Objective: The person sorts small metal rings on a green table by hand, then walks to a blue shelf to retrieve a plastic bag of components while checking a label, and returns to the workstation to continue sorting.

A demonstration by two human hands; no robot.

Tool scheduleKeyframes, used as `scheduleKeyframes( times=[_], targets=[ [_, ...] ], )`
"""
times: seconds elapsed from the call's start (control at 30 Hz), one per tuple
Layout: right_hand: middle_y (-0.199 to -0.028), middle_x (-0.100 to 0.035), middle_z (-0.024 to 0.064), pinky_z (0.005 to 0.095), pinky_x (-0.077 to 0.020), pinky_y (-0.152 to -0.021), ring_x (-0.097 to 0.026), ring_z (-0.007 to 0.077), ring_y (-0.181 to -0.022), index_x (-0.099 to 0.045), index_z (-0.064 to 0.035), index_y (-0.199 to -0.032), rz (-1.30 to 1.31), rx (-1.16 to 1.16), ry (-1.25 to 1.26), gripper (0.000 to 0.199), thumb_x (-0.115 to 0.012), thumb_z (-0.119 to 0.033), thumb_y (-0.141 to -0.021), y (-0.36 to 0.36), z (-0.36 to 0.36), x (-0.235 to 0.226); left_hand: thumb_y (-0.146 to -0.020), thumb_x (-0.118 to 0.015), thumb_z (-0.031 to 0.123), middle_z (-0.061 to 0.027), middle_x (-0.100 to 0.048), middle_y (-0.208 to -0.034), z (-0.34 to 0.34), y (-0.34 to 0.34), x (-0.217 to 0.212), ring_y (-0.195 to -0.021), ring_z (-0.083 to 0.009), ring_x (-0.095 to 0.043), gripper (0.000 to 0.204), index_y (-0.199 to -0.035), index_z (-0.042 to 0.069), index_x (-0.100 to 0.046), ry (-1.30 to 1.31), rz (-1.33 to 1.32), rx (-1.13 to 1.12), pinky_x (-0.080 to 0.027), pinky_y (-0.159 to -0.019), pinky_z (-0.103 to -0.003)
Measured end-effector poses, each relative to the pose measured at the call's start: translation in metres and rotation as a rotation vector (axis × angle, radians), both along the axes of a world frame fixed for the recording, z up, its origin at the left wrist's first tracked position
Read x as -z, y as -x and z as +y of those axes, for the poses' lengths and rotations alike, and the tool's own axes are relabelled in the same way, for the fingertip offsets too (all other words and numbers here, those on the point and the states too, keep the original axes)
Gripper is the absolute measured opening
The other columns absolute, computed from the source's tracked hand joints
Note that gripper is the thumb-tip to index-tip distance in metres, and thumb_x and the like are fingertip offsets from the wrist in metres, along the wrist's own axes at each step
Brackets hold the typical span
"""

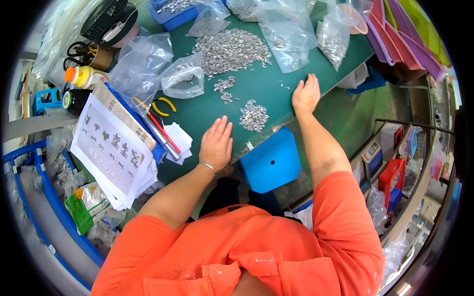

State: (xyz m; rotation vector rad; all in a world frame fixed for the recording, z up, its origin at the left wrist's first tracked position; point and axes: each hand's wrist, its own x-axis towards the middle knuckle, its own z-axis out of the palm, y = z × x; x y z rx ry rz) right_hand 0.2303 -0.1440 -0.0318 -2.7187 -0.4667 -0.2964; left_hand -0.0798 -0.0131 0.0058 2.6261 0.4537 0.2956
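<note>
My left hand (216,143) lies flat on the green table (197,108) near its front edge, fingers stretched out and holding nothing. Over at the right edge of the table, my right hand (306,93) rests with its fingers extended, also with nothing in it. Between the two hands is a small pile of little silvery metal pieces (254,116). A smaller scatter of the same pieces (224,88) lies just beyond it. Farther back spreads a large heap of metal pieces (232,51). Their exact kind is too small to make out.
Clear plastic bags (289,37) line the table's back. Yellow-handled pliers (164,106) and printed sheets (111,148) are at the left, near a fan (106,22). A blue stool (271,162) stands below the front edge. Pink and purple bins (397,34) are back right.
</note>
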Motion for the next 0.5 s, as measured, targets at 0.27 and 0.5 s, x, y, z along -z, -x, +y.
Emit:
scheduleKeyframes(
  times=[0.27, 0.5],
  targets=[
    [-0.142, -0.047, 0.0102, 0.0432, -0.0277, -0.111, -0.039, 0.0275, -0.134, -0.05, -0.0059, -0.133, -0.024, 0.007, 0.028, 0.044, -0.049, -0.022, -0.092, 0.0021, 0.0028, 0.0007, -0.088, -0.058, 0.018, -0.0141, -0.041, -0.146, -0.001, -0.0044, -0.005, -0.134, -0.0301, -0.039, 0.048, -0.133, 0.002, -0.051, -0.02, 0.074, 0.018, -0.034, -0.106, -0.042],
    [-0.143, -0.046, 0.01, 0.0442, -0.0273, -0.111, -0.038, 0.0273, -0.135, -0.05, -0.006, -0.133, -0.008, 0.025, 0.089, 0.044, -0.048, -0.023, -0.093, 0.0017, 0.0061, -0.003, -0.089, -0.057, 0.02, -0.0137, -0.039, -0.148, -0.0014, -0.0038, -0.0012, -0.136, -0.0292, -0.037, 0.05, -0.135, 0.003, -0.049, -0.017, 0.063, 0.018, -0.032, -0.108, -0.042]
  ],
)
